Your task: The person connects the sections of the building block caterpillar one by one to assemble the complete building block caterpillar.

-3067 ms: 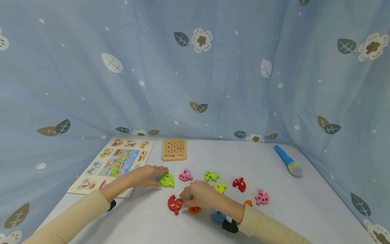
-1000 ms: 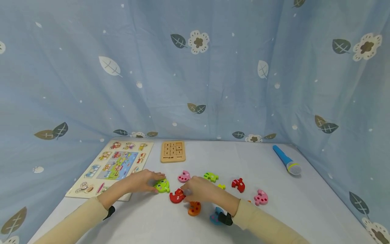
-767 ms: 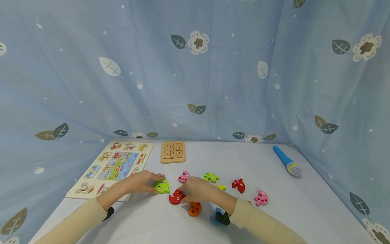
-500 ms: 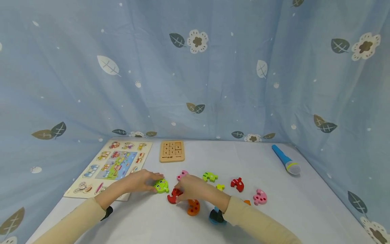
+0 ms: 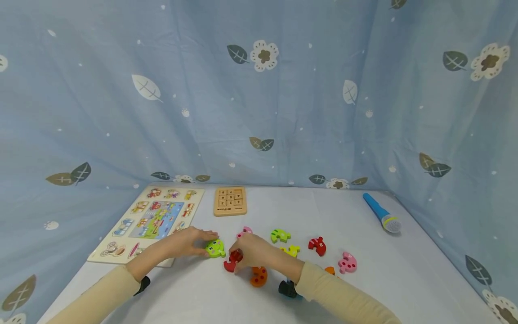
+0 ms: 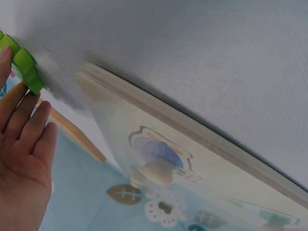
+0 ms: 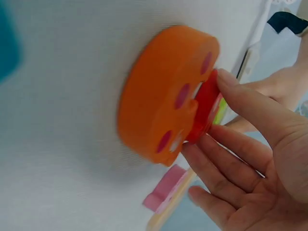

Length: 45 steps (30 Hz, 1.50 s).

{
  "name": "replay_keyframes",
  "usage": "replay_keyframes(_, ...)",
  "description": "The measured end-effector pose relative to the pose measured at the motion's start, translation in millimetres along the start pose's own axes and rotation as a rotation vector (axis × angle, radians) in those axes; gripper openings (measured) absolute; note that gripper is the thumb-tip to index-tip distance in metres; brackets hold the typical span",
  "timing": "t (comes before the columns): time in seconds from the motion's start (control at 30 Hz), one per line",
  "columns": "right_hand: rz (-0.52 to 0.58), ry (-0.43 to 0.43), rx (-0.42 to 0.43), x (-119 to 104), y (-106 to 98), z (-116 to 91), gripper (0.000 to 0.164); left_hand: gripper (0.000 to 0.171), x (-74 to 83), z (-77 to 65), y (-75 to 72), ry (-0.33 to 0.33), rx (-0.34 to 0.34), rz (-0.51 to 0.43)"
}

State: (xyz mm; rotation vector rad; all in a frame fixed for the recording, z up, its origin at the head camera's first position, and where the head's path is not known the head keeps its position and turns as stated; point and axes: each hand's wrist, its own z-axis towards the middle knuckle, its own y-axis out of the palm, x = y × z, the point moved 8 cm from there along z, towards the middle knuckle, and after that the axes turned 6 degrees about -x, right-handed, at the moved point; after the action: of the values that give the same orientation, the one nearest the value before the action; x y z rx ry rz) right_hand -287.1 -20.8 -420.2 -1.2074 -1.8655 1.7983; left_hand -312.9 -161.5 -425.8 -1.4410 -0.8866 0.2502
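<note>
Red piece (image 5: 231, 264) pinched by right fingers (image 7: 214, 174); green piece (image 5: 215, 249) by left fingers (image 6: 36, 125).

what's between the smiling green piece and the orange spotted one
In the head view, the red piece, pinched by the right hand, lies between the smiling green piece and the orange spotted piece.

The orange piece (image 5: 259, 277) crowds the red piece (image 5: 230, 266); nearer tabletop (image 5: 194, 297) offers passage.

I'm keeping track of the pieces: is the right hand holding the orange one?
No, the right hand pinches the red piece, and the orange piece lies beside it.
</note>
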Motion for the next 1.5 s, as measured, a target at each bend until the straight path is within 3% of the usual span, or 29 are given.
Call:
replay_keyframes(0.33, 0.068, -0.028, 0.016, 3.1, -2.2, -4.1, 0.045, 0.055, -0.7, -1.2, 0.0, 0.004, 0.009, -0.013)
replay_keyframes(1.0, -0.045, -0.149, 0.085, -14.3, -14.7, 4.9, 0.045, 0.055, -0.5, -7.0, 0.8, 0.021, 0.003, -0.054)
replay_keyframes(1.5, -0.104, -0.132, 0.085, -17.0, -11.3, 16.7, 0.044, 0.057, 0.0, -7.3, 0.9, 0.034, 0.011, -0.054)
